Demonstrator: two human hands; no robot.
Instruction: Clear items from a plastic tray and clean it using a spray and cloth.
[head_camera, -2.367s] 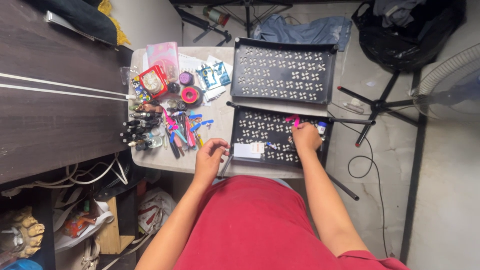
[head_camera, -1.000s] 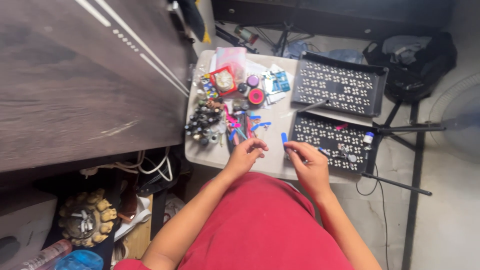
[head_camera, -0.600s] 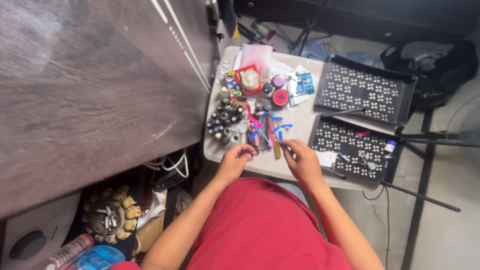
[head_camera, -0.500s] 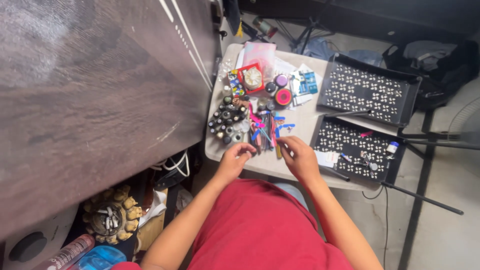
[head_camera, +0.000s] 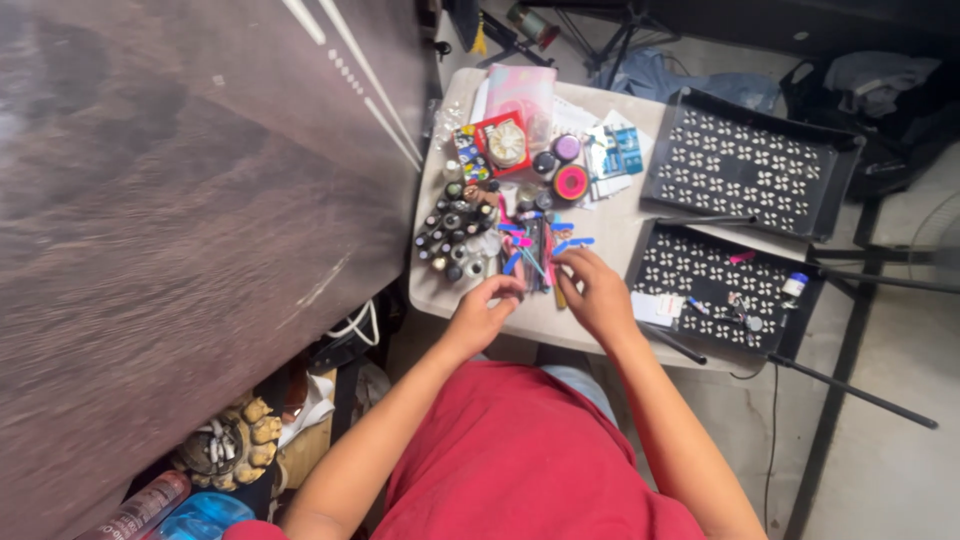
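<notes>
Evidently the sorting step is in hand — the heap of pens (head_camera: 535, 255) on the bench (head_camera: 610, 225) is reached into by the left hand (head_camera: 483, 312) and right hand (head_camera: 592, 290), fingers curled, any grip untellable — and one pen must be singled out for a clean pinch.

Desk (head_camera: 600, 215): smooth, matt, pale laminate look. Trays (head_camera: 745, 160): black plastic, perforated, slight sheen along the rims. Pens (head_camera: 535, 255) near the front edge: glossy coloured plastic. Small bottles (head_camera: 455, 235) at the left edge: dark, shiny caps, material unclear. Tape roll (head_camera: 571, 182): glossy pink. Shirt (head_camera: 520, 460): red cloth, matt. Panel (head_camera: 180, 220) left of the desk: dark wood grain, dull finish.
</notes>
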